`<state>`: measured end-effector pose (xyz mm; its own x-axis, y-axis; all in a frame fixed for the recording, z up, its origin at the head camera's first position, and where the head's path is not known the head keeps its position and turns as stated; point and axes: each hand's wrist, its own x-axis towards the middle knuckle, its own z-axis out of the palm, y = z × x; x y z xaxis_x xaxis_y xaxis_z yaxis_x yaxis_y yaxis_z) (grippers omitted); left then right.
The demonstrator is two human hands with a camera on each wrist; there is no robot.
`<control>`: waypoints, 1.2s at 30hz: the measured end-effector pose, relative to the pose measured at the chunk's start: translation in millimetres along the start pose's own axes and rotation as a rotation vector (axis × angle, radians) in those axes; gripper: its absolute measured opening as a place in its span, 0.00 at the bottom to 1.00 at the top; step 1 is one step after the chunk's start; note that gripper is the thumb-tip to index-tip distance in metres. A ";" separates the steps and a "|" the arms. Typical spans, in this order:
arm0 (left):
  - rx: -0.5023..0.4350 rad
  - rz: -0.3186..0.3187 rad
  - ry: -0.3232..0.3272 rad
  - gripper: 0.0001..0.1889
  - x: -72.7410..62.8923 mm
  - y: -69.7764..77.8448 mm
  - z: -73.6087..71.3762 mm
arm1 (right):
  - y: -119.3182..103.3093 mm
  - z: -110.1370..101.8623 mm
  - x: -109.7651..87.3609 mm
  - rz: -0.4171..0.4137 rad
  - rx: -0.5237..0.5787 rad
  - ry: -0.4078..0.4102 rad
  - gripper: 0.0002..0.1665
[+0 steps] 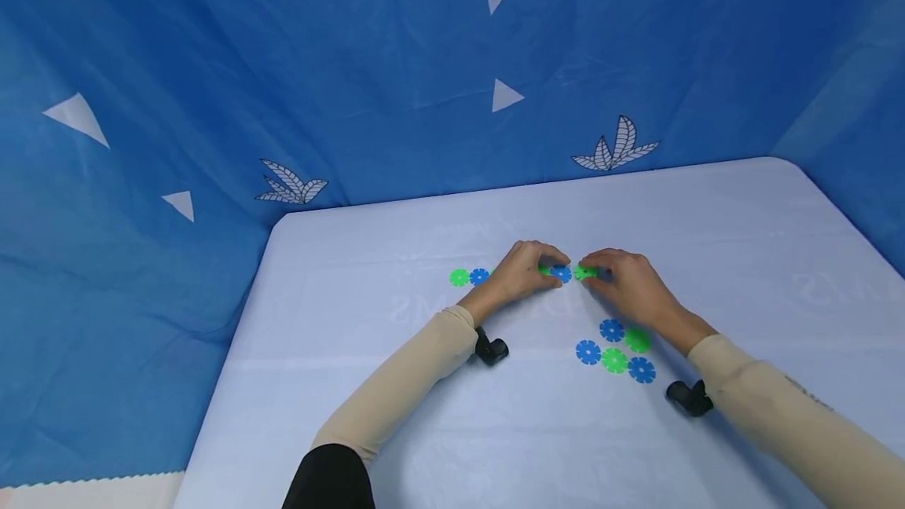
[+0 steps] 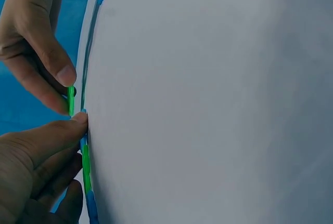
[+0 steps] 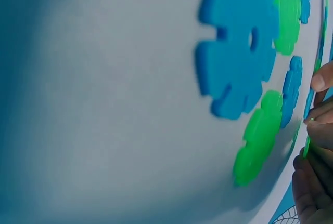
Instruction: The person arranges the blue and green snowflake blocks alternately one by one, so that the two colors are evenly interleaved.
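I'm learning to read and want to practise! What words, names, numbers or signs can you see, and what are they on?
None can be read for sure.
White tablecloth: pale letters, maybe ending in "MS", too faint to be certain.
Right sleeve: a small dark line of marks, too small to read.
Blue disc and green disc: no writing that I can see.

The left arm [image 1: 399, 383] reaches in from the near left, the right arm [image 1: 795, 415] from the near right. Farther off, the left hand [image 1: 525, 269] and right hand [image 1: 632, 283] pinch just beside each other, tips turned inward.
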<state>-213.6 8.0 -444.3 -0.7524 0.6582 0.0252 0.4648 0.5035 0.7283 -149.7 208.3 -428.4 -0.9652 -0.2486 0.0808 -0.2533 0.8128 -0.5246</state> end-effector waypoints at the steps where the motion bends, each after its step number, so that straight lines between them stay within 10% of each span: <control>1: -0.001 0.002 0.002 0.17 0.2 0.0 -0.3 | 0.3 -0.4 0.7 0.002 0.002 0.004 0.19; 36: 0.003 -0.018 -0.005 0.18 0.9 -0.6 0.2 | -1.2 6.6 5.3 0.080 0.016 -0.056 0.22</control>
<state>-214.4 8.4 -444.8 -0.7587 0.6513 0.0085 0.4524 0.5175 0.7263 -154.0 202.6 -432.8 -0.9771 -0.2125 -0.0089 -0.1740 0.8228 -0.5410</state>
